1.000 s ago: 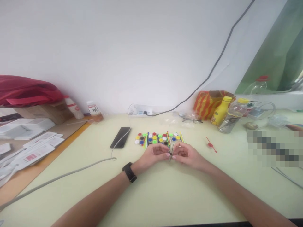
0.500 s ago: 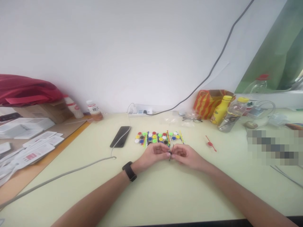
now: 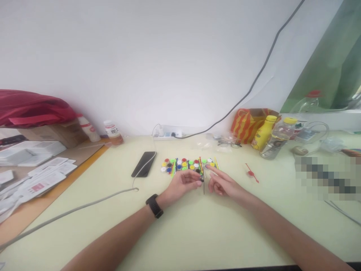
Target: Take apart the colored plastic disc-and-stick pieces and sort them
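Observation:
A cluster of small coloured caps and thin coloured sticks [image 3: 189, 165] lies in the middle of the pale table [image 3: 197, 229]. My left hand [image 3: 182, 183], with a black wristband on its wrist, pinches a thin dark stick [image 3: 203, 186] that stands about upright just in front of the cluster. My right hand [image 3: 220, 181] is beside it, apart from the stick, with its index finger stretched toward the caps at the cluster's right end. A separate red stick with a red cap [image 3: 251, 172] lies to the right.
A black phone [image 3: 143, 163] with a grey cable [image 3: 84, 206] lies left of the cluster. A power strip [image 3: 167, 133], glasses [image 3: 229, 143], yellow bottles [image 3: 263, 132] and a striped bag [image 3: 248, 122] line the wall. Papers [image 3: 36, 177] and a red bag [image 3: 31, 107] sit far left.
My right hand has let go of the dark stick and opened, its index finger now reaching toward the caps. My left hand still holds the stick, now more upright.

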A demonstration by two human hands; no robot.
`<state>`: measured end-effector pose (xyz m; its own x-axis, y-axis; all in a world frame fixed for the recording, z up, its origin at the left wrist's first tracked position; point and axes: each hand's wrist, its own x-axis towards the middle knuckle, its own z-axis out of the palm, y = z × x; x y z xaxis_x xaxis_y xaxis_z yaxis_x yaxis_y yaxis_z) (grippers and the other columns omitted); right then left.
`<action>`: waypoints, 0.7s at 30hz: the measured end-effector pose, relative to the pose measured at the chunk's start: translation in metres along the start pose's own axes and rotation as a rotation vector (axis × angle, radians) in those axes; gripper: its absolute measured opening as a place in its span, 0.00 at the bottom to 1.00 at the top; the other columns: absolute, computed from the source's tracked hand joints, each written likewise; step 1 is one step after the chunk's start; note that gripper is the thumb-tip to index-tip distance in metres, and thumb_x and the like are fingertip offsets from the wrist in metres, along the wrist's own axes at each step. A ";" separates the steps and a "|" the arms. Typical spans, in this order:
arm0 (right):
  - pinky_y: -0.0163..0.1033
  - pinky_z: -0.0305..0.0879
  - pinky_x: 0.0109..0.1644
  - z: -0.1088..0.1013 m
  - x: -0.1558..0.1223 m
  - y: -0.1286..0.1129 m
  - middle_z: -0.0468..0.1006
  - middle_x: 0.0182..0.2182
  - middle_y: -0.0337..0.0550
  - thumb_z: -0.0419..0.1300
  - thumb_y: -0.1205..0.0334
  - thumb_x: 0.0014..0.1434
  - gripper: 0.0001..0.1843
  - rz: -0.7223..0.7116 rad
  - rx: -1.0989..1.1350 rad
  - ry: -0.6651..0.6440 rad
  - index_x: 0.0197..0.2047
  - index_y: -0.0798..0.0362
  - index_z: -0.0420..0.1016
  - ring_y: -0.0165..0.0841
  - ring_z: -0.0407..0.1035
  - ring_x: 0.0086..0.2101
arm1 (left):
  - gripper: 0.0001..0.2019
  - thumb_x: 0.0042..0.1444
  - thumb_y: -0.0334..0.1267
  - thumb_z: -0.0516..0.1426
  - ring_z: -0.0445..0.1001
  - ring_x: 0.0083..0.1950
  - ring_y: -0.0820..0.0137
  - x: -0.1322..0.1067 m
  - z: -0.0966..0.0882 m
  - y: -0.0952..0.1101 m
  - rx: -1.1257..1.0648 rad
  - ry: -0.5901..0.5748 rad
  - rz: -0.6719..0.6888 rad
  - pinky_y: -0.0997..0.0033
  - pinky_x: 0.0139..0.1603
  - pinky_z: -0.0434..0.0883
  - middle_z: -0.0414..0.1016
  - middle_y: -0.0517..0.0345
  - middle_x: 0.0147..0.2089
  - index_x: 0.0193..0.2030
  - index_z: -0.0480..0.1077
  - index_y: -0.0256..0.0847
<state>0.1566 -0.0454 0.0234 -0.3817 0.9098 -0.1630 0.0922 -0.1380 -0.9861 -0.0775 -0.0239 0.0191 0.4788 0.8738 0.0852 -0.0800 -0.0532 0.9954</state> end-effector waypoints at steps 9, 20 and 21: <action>0.37 0.45 0.29 -0.007 -0.001 -0.008 0.61 0.21 0.34 0.58 0.39 0.66 0.28 -0.080 0.183 -0.064 0.25 0.54 0.69 0.26 0.51 0.23 | 0.17 0.51 0.43 0.72 0.81 0.41 0.66 0.000 0.000 0.001 0.000 0.018 -0.001 0.65 0.48 0.76 0.82 0.50 0.40 0.43 0.78 0.36; 0.36 0.60 0.31 -0.001 0.011 0.009 0.72 0.32 0.36 0.71 0.45 0.55 0.21 -0.220 -0.057 -0.018 0.37 0.50 0.68 0.27 0.63 0.26 | 0.18 0.51 0.44 0.72 0.81 0.43 0.64 0.000 0.001 0.002 0.072 -0.023 0.001 0.63 0.49 0.76 0.83 0.49 0.41 0.44 0.79 0.36; 0.36 0.61 0.32 -0.001 0.011 0.010 0.72 0.32 0.37 0.71 0.46 0.56 0.20 -0.233 -0.078 -0.017 0.38 0.51 0.69 0.28 0.64 0.27 | 0.18 0.51 0.44 0.72 0.81 0.43 0.64 0.000 0.001 0.002 0.075 -0.025 0.002 0.63 0.49 0.76 0.83 0.49 0.41 0.44 0.79 0.36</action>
<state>0.1540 -0.0362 0.0117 -0.4163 0.9067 0.0677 0.0702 0.1063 -0.9918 -0.0772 -0.0247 0.0211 0.5001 0.8616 0.0870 -0.0160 -0.0913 0.9957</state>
